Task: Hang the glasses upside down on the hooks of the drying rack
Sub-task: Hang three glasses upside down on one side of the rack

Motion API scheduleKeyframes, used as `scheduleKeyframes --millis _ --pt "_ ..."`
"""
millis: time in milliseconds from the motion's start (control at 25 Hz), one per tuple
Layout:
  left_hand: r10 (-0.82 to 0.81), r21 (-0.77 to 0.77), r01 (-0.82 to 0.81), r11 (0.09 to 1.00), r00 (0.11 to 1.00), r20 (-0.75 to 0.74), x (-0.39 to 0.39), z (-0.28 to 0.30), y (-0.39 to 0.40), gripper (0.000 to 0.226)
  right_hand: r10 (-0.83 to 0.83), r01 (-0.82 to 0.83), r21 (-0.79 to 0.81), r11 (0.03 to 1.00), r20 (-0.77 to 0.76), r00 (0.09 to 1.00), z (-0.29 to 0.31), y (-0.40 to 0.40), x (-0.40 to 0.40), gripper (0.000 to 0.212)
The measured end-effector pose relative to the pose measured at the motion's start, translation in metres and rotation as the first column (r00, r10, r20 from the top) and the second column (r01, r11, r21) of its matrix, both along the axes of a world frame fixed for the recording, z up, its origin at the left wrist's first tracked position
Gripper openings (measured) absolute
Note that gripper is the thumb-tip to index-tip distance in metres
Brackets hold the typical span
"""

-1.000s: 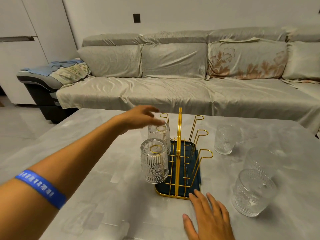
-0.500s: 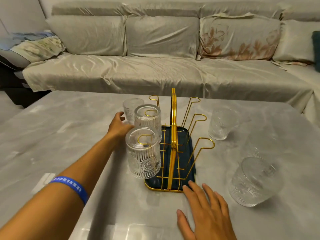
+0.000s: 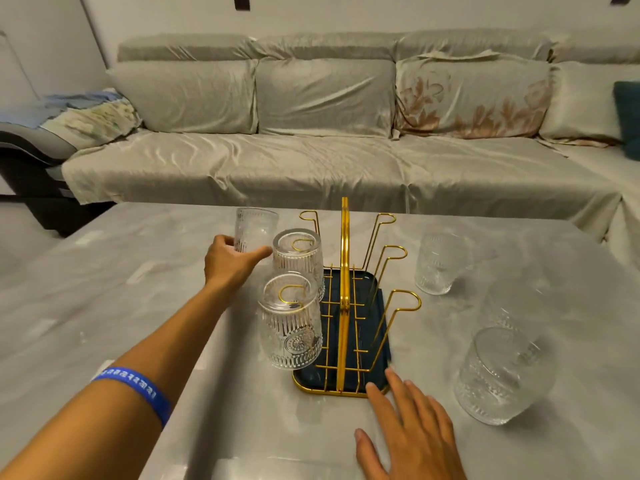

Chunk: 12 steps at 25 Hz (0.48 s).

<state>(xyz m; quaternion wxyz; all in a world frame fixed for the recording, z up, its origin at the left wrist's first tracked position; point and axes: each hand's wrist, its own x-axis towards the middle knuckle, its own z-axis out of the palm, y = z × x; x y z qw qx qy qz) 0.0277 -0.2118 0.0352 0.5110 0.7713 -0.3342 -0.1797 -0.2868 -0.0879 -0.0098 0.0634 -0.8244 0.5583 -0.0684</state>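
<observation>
Since the earlier frame, the left hand [image 3: 230, 263] has closed around the upright ribbed glass [image 3: 255, 230] at the far left of the drying rack [image 3: 343, 306]; thumb and fingers wrap its lower part, though whether it is lifted off the grey worktop [image 3: 104, 306] is hard to judge. Two glasses already hang inverted on the left-side hooks: the near hung glass [image 3: 290, 323] and the far hung glass [image 3: 298, 259]. Three right-side hooks [image 3: 405, 301] are bare. The right hand [image 3: 412, 434] lies flat with fingers spread, fingertips at the rack's near corner. Three more glasses stand to the right: the far loose glass [image 3: 437, 265], the middle loose glass [image 3: 509, 303], which is blurred, and the nearest loose glass [image 3: 498, 375].
</observation>
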Motion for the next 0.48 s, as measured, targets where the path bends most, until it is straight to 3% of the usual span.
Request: scheduleKeyframes --millis 160,240,480 --pt "-0.094 -0.240 0.053 0.969 0.982 -0.163 0.025 0.066 0.030 0.054 0.013 -0.013 -0.013 1.000 0.000 1.000 0.003 0.004 0.000 0.086" --pt "-0.128 -0.341 0.066 0.938 0.978 -0.164 0.034 0.109 0.038 0.061 0.023 -0.023 -0.023 0.999 0.002 1.000 0.004 0.005 -0.001 0.086" --pt "-0.220 -0.163 0.252 0.954 0.956 0.193 0.007 0.181 0.027 0.083 0.004 -0.004 -0.007 1.000 0.057 0.998 0.005 0.011 -0.004 0.075"
